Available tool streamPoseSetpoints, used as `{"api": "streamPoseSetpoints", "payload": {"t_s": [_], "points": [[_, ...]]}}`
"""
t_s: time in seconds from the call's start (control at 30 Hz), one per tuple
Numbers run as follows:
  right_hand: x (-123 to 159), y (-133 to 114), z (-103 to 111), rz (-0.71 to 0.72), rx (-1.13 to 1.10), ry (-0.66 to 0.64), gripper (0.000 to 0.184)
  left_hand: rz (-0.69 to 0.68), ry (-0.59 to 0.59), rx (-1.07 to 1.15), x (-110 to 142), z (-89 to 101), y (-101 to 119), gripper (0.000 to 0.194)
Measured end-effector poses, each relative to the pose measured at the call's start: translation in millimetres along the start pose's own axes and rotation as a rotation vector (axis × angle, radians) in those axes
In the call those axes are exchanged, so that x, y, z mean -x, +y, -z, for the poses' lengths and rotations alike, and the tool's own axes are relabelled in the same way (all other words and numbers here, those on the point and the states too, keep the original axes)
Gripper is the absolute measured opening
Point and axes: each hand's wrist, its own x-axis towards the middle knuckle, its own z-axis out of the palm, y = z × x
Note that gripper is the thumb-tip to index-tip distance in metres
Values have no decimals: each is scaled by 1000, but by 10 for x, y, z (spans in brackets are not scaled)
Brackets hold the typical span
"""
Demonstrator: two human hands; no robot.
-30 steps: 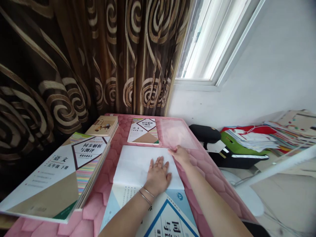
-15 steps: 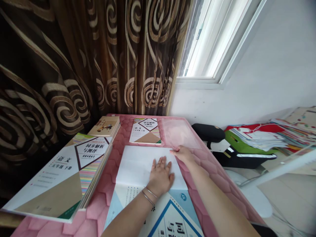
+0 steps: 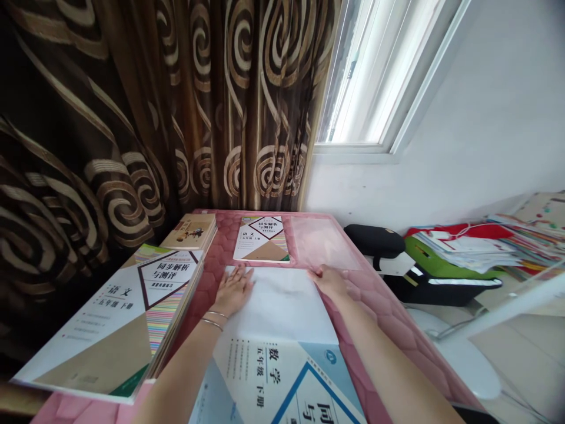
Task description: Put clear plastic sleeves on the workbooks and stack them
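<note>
A white sheet of paper (image 3: 282,306) lies flat, its near edge meeting the blue-and-white cover of a math workbook (image 3: 282,383). Whether the two are joined, I cannot tell. My left hand (image 3: 235,288), with bracelets on the wrist, rests on the sheet's far left corner, fingers stretched out and lying flat. At the far right corner, my right hand (image 3: 327,281) pinches the paper's edge between thumb and fingers. Just beyond the sheet is a smaller-looking Chinese workbook (image 3: 261,238) with a brown and white cover.
On the left stand a stack of large workbooks (image 3: 110,324) and a small tan book (image 3: 189,231). A translucent plastic sheet (image 3: 324,242) lies at the back right of the pink quilted table cover (image 3: 379,330). Beyond the table's right edge are a black case (image 3: 374,240), piled papers and a white lamp (image 3: 468,365).
My left hand has slid from the middle of the white sheet to its far left corner, uncovering more of the workbook's title. My right hand keeps its pinch at the right corner.
</note>
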Motion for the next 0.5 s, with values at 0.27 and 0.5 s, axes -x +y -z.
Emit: {"api": "streamPoseSetpoints", "payload": {"t_s": [0.27,0.5], "points": [[571,246,97,133,-16,0,26,26,14,-5,-36,-3,5,51],[1675,499,185,98,-75,-78,28,16,49,-42,-129,0,111,45]]}}
